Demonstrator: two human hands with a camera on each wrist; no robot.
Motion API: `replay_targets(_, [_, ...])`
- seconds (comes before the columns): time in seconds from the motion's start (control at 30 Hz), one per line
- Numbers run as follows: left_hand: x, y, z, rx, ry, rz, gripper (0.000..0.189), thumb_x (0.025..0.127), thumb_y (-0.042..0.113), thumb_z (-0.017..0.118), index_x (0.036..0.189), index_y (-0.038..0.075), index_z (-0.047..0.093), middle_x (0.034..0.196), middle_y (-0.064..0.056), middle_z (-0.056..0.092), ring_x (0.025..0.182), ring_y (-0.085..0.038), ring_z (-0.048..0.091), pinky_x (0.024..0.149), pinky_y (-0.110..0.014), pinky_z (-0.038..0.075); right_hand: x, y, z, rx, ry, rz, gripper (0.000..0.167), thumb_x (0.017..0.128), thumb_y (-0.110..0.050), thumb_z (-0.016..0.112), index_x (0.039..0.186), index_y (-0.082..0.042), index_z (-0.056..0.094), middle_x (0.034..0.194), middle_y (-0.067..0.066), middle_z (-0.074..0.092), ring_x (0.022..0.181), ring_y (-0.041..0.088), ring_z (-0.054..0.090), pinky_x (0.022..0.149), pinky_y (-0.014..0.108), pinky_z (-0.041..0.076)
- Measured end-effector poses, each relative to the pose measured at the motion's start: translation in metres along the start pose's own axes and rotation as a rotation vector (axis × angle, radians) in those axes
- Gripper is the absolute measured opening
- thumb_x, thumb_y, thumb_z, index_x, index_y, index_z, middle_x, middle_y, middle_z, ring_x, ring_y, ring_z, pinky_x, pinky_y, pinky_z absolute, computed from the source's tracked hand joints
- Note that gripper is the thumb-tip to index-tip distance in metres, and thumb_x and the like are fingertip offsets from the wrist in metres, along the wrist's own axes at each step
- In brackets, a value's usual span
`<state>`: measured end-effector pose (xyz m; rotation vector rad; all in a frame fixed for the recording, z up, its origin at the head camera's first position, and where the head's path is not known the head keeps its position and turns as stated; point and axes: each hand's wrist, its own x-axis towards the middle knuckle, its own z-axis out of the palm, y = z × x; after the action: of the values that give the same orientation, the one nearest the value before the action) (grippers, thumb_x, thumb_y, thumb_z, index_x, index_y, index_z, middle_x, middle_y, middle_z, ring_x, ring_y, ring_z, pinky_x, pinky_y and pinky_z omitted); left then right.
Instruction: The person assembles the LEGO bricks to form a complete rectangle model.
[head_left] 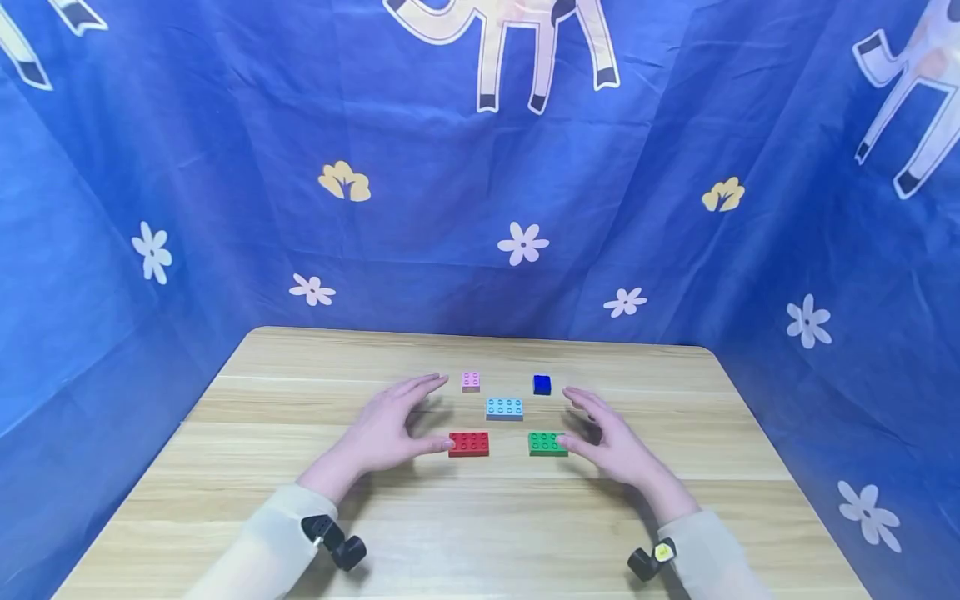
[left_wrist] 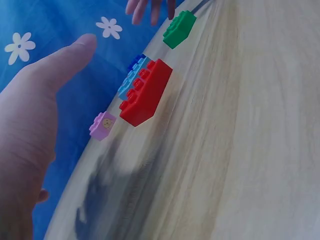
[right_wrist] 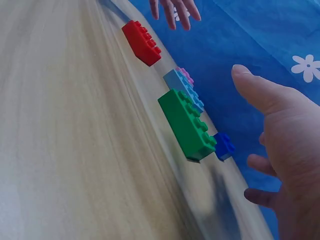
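Observation:
My left hand (head_left: 390, 427) hovers over the table left of the bricks, thumb and fingers spread apart and holding nothing. In the head view its thumb tip overlaps the left end of a red brick (head_left: 469, 444). On the other side, my right hand (head_left: 609, 437) is also spread and bare, its thumb overlapping the right end of a green brick (head_left: 545, 444). A light blue brick (head_left: 504, 409) lies between and behind those two. Farther back are a small pink brick (head_left: 470, 382) on the left and a small dark blue brick (head_left: 542, 384) on the right.
The bricks lie on a light wood table (head_left: 480, 525) with rounded far corners. A blue curtain (head_left: 435, 275) printed with flowers and animals encloses the back and both sides. Each sleeve carries a small black wrist camera, one on the left (head_left: 333, 542) and one on the right (head_left: 648, 560).

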<state>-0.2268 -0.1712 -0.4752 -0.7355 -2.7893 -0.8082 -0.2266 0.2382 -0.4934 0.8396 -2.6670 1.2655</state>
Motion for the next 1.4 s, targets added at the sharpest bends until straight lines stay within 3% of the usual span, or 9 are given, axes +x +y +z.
replay_targets(0.27, [-0.001,-0.004,0.011,-0.172,-0.044,-0.016,0.099,0.079,0.070,0.084,0.160,0.024,0.049,0.162,-0.003,0.047,0.149,-0.030,0.042,0.119,-0.059,0.032,-0.002,0.007,0.009,0.086,0.017,-0.007,0.070,0.093,-0.020,0.085,0.151,0.002,0.053,0.152,0.018,0.054,0.131,0.043,0.059,0.115,0.058,0.037])
replay_targets(0.53, [0.000,-0.003,0.021,-0.248,-0.010,0.033,0.092,0.077,0.064,0.088,0.148,0.012,0.062,0.149,-0.005,0.060,0.140,-0.031,0.053,0.118,-0.055,0.037,-0.005,0.016,0.015,0.115,0.010,0.014,0.065,0.090,-0.026,0.087,0.144,0.001,0.062,0.137,0.016,0.067,0.124,0.032,0.066,0.112,0.055,0.043])
replay_targets(0.9, [0.001,-0.002,0.033,-0.294,-0.040,0.030,0.080,0.078,0.058,0.090,0.137,0.008,0.071,0.136,0.000,0.070,0.129,-0.025,0.062,0.114,-0.050,0.042,-0.008,0.020,0.020,0.142,0.022,0.035,0.048,0.088,-0.026,0.089,0.129,-0.004,0.074,0.128,0.006,0.072,0.113,0.026,0.069,0.102,0.045,0.053])
replay_targets(1.1, [0.003,0.002,0.037,-0.302,-0.042,0.052,0.065,0.082,0.047,0.091,0.129,0.006,0.075,0.125,0.001,0.074,0.116,-0.021,0.069,0.104,-0.046,0.052,-0.007,0.020,0.022,0.133,0.020,0.058,0.044,0.088,-0.027,0.090,0.125,-0.007,0.077,0.124,0.002,0.074,0.111,0.023,0.069,0.101,0.042,0.053])
replay_targets(1.4, [0.004,0.000,0.043,-0.306,-0.049,0.064,0.049,0.085,0.037,0.091,0.122,0.006,0.079,0.115,0.002,0.075,0.100,-0.014,0.068,0.087,-0.034,0.057,-0.006,0.022,0.025,0.100,0.008,0.076,0.036,0.091,-0.027,0.087,0.122,-0.011,0.079,0.123,-0.002,0.073,0.115,0.022,0.067,0.104,0.042,0.051])
